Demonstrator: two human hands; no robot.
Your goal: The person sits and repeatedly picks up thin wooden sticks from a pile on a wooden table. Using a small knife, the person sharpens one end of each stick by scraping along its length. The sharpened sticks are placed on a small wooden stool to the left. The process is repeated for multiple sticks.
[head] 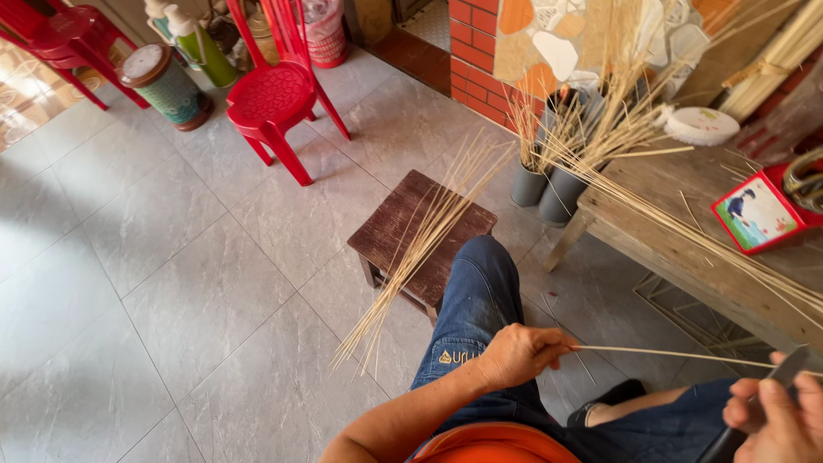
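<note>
By wall, grey pots (549, 190) holding bamboo strips (591, 129), seemingly

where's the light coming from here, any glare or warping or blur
Head view: daylight falls from the upper left, throwing a bright sheen on the grey floor tiles; the red chair casts a soft shadow; wide-lens bending curves the tile lines near the edges; the right hand at the corner looks slightly blurred, while the left hand pinching the thin strip is sharp.
</note>
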